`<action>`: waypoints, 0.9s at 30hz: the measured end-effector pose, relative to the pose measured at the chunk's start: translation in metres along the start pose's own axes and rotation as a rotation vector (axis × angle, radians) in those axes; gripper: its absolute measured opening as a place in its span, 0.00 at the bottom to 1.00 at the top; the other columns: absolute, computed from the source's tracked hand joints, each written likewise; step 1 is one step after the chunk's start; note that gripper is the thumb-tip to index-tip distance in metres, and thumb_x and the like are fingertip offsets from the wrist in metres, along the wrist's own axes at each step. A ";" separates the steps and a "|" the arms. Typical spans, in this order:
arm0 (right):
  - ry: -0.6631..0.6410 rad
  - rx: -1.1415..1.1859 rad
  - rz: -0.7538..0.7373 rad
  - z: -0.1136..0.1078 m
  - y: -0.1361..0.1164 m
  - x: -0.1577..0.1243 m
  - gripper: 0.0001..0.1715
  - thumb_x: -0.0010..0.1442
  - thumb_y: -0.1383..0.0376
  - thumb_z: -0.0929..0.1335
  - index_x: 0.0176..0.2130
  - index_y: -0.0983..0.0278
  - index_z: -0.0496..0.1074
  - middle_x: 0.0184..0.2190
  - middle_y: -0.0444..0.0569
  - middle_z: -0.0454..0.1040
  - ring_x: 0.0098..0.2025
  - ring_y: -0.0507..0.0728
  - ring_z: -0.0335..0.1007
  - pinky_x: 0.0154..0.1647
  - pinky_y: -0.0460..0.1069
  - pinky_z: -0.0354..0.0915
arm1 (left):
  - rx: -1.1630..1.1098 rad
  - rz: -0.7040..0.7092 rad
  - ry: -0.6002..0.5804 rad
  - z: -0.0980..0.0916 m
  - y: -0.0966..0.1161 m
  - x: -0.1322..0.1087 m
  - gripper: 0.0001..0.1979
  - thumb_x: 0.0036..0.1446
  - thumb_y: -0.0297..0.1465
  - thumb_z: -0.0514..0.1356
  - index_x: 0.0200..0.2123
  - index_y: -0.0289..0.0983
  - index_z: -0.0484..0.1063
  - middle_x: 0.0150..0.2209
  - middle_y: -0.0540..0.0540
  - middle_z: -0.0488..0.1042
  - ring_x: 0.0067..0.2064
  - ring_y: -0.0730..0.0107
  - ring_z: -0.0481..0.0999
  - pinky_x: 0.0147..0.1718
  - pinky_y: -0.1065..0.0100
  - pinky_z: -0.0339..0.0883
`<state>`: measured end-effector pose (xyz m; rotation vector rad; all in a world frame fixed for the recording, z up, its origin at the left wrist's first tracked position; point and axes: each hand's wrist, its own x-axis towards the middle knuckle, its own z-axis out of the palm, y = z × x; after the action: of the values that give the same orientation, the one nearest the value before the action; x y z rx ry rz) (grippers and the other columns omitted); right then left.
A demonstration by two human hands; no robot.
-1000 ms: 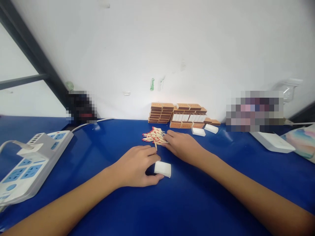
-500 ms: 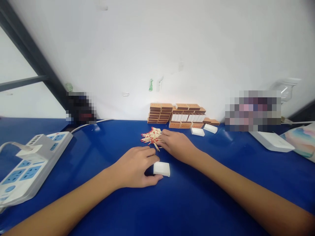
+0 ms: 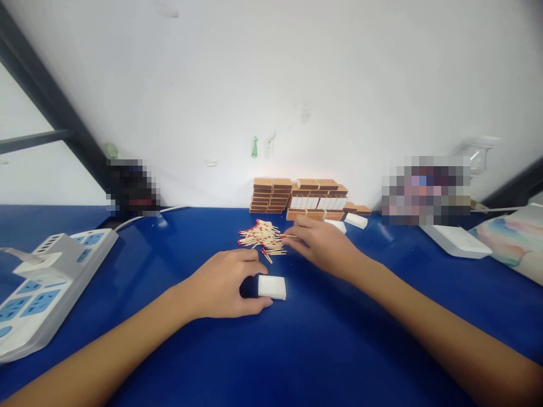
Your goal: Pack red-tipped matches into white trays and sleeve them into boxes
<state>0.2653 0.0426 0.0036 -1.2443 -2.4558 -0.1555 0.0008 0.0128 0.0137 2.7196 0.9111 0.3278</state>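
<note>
A loose pile of red-tipped matches lies on the blue table. At its right edge my right hand has its thumb and fingers pinched together on matches, whose number is hard to tell. Nearer to me sits a small white matchbox tray. My left hand is curved around the tray's left end, with the fingers at its far side and the thumb at its near side. What the tray contains cannot be made out.
Stacked matchboxes stand against the wall, with more boxes beside them. Two white trays, one of them farther right, lie in front. A power strip is at left, a white device at right.
My right hand has drawn back a little to the right from the pile, showing more matches. My left hand stays around the tray. The whole view has shifted slightly.
</note>
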 end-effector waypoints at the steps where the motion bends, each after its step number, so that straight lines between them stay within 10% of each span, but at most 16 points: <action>1: 0.019 0.045 0.012 -0.003 0.004 -0.005 0.14 0.72 0.61 0.65 0.42 0.65 0.79 0.36 0.51 0.73 0.34 0.55 0.69 0.33 0.49 0.59 | -0.013 -0.005 -0.002 0.000 0.000 0.000 0.17 0.59 0.44 0.66 0.47 0.41 0.78 0.38 0.49 0.75 0.39 0.65 0.76 0.38 0.65 0.67; 27: -0.107 0.491 0.088 -0.011 -0.045 -0.030 0.10 0.69 0.62 0.69 0.38 0.62 0.79 0.32 0.44 0.70 0.31 0.51 0.66 0.31 0.46 0.60 | -0.068 -0.028 0.188 0.030 0.000 0.007 0.17 0.62 0.45 0.65 0.49 0.40 0.77 0.40 0.47 0.75 0.41 0.63 0.76 0.40 0.63 0.70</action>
<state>0.2488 -0.0094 0.0054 -1.1533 -2.3166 0.5182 0.0150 0.0119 -0.0132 2.6451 0.9656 0.6060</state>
